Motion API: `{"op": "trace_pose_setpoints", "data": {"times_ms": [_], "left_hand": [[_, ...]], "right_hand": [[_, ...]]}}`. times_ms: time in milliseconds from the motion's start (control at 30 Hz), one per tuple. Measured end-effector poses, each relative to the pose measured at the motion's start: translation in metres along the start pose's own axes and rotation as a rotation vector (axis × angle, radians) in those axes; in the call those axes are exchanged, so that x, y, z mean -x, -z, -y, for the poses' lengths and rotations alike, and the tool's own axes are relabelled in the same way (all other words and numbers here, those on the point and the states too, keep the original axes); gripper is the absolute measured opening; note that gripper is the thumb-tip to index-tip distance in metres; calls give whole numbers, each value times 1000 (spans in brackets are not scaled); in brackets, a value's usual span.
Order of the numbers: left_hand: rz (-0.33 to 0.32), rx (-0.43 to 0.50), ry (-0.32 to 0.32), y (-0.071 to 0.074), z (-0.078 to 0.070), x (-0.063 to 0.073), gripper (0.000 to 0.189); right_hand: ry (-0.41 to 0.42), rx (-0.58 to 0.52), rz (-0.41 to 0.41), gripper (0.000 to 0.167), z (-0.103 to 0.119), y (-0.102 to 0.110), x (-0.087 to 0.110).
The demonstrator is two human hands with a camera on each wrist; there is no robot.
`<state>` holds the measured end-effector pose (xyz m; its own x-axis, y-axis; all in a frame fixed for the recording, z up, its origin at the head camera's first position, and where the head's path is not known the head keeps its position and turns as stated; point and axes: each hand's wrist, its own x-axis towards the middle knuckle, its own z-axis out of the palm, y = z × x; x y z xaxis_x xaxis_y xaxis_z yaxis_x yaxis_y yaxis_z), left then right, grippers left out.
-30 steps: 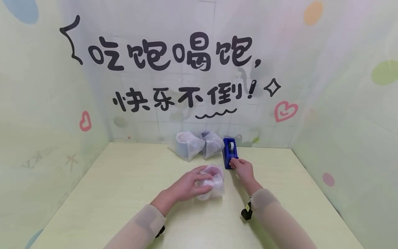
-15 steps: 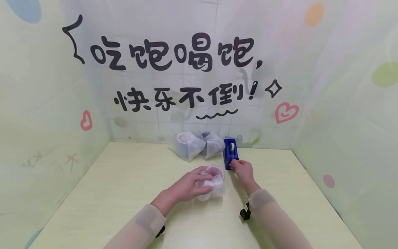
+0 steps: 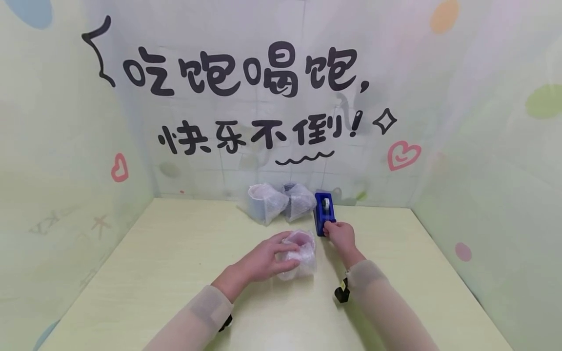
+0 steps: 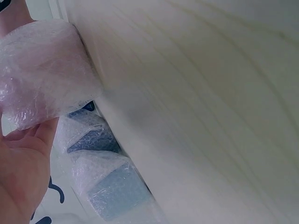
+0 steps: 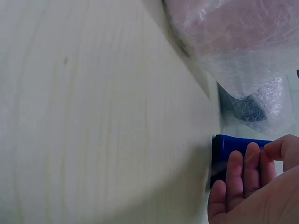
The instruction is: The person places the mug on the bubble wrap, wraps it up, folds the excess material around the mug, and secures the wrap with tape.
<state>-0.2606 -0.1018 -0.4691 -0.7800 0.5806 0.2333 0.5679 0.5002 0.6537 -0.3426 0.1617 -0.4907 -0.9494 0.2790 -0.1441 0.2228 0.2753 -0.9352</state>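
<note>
A pink cup in bubble wrap (image 3: 303, 253) stands on the table in front of the person, its open top facing up. My left hand (image 3: 265, 258) holds it from the left, fingers and thumb curved around the wrap. In the left wrist view the wrapped cup (image 4: 46, 70) hides part of that hand. Farther back on the right is a blue tape dispenser (image 3: 320, 225) with a small roll in it. My right hand (image 3: 344, 237) is at its near end, thumb and forefinger pinched together where the tape comes off. The tape strip between them is hardly visible.
Two more bubble-wrapped cups, one light blue (image 3: 265, 204) and one dark blue (image 3: 299, 202), stand side by side against the back wall, left of the dispenser. Printed fabric walls enclose the pale wooden table (image 3: 175, 253) at the back and both sides.
</note>
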Motion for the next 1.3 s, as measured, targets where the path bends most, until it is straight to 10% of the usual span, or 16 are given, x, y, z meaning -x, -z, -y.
{"op": "trace_pose_setpoints", "data": {"times_ms": [200, 600, 833, 1133, 1300], "left_hand": [[29, 10, 30, 1, 0, 0, 43], [-23, -25, -29, 3, -4, -3, 39], [2, 22, 56, 0, -3, -2, 42], [-40, -9, -37, 0, -5, -4, 39], [-48, -30, -54, 0, -5, -3, 38]], "right_hand": [[26, 170, 70, 22, -7, 4, -1], [109, -209, 366, 29, 29, 42, 24], [180, -243, 485, 20, 66, 53, 66], [256, -291, 678, 30, 93, 56, 98], [243, -239, 649, 21, 86, 34, 90]]}}
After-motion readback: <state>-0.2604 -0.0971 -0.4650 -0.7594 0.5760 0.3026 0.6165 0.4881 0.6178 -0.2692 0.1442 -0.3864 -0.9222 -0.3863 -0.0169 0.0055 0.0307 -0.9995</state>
